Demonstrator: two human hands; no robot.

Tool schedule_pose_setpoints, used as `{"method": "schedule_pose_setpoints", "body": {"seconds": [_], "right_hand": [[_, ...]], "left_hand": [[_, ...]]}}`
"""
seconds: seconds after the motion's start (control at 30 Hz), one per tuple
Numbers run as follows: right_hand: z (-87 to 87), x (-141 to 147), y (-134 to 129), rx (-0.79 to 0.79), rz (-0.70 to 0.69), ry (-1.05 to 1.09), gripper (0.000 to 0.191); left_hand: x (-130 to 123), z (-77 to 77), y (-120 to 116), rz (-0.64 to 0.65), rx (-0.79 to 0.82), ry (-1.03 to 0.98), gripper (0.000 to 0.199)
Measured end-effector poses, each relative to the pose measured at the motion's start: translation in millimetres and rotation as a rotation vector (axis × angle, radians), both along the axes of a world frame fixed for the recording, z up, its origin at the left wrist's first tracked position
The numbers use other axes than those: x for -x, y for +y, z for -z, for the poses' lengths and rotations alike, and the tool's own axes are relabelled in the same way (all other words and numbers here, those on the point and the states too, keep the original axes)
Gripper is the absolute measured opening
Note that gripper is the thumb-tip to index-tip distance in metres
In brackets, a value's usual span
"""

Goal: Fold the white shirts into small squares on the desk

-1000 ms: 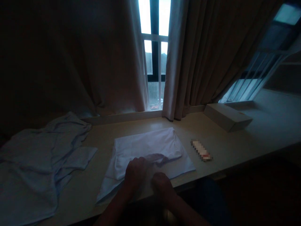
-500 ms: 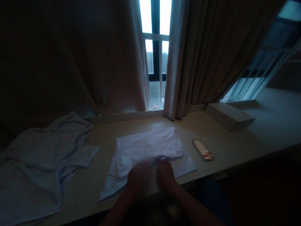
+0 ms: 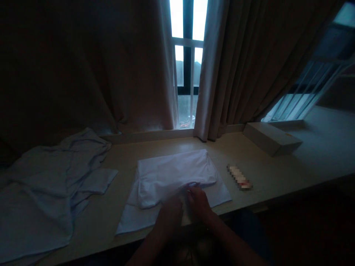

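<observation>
Left hand: we see the left hand point(image 3: 170, 211) blurred and dark at the near edge of the cloth; its fingers are not clear, so we cannot tell how far it is open or whether it holds anything.
Right hand: the right hand point(image 3: 198, 200) has curled fingers at the cloth's front fold; we cannot tell if they grip it.
White cloth: the white cloth point(image 3: 174, 168) lies folded on the counter point(image 3: 266, 170), between us and the window point(image 3: 187, 70); our hands hide part of its near side.
Left side: a crumpled cloth heap point(image 3: 44, 177), cut off by the picture's edge.
Right side: a small pixelated object point(image 3: 238, 177), unreadable to us; farther, a flat box point(image 3: 271, 137).
Behind: curtains point(image 3: 133, 81) cover much of the glass.
</observation>
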State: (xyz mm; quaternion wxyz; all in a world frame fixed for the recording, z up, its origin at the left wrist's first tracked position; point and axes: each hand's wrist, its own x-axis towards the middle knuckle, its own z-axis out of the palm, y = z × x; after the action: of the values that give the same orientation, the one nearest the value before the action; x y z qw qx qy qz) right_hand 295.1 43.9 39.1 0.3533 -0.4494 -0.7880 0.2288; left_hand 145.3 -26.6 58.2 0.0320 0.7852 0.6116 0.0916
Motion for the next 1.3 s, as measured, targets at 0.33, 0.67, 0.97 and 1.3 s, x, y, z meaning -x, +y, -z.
{"method": "schedule_pose_setpoints", "body": {"seconds": [0.33,0.67,0.97,1.3], "right_hand": [[3.8,0.0,-5.4,0.030,0.033,0.017,0.021],[-3.9,-0.2,-10.8,0.006,0.024,0.003,0.023],[10.9,12.3,-30.0,-0.155,-0.151,-0.268,0.020],[18.8,10.4,-46.0,-0.258,-0.218,-0.298,0.022]], "left_hand": [[41.6,22.0,-11.2,0.053,-0.477,0.222,0.061],[66.8,13.3,11.9,0.157,-0.248,-0.012,0.058],[68.9,-30.5,47.1,-0.052,-0.205,-0.090,0.048],[69.3,-20.8,37.4,0.065,-0.245,-0.087,0.048]]}}
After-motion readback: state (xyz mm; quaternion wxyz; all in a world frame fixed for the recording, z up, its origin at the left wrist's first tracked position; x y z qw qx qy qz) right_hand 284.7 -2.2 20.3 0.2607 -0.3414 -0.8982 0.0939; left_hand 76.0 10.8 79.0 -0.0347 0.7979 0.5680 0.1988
